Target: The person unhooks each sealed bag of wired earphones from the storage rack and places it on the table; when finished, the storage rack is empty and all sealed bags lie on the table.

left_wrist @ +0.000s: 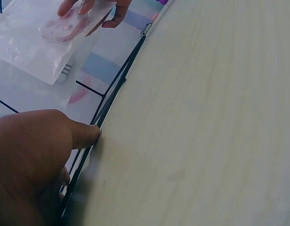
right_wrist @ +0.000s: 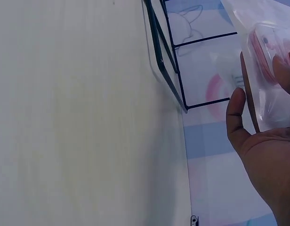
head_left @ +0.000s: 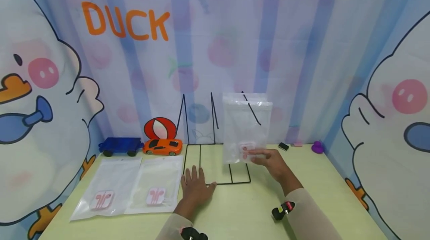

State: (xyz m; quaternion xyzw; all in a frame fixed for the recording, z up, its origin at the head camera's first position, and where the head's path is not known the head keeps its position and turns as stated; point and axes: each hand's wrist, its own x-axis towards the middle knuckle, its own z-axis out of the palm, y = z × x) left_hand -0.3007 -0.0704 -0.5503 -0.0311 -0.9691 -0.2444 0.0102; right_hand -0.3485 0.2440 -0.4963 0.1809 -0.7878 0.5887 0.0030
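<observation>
My right hand (head_left: 273,165) holds the lower part of a clear zip bag (head_left: 246,128), with fingers in front of and behind it. In the bag lies a small white case with red earphones on it (right_wrist: 267,52). The bag's top hangs at the right prong of a black wire rack (head_left: 233,183). My left hand (head_left: 196,191) rests with straight fingers on the rack's base, its thumb touching the front wire in the left wrist view. Left of it two more bags, a near-left bag (head_left: 117,176) and one beside it (head_left: 161,173), lie flat, each with a similar case.
An orange toy car (head_left: 162,146) and a blue toy wagon (head_left: 121,146) stand behind the flat bags. At the back right are a small black item (head_left: 283,146), a pink block (head_left: 297,145) and a purple toy duck (head_left: 317,147). A printed curtain (head_left: 221,46) closes off the back.
</observation>
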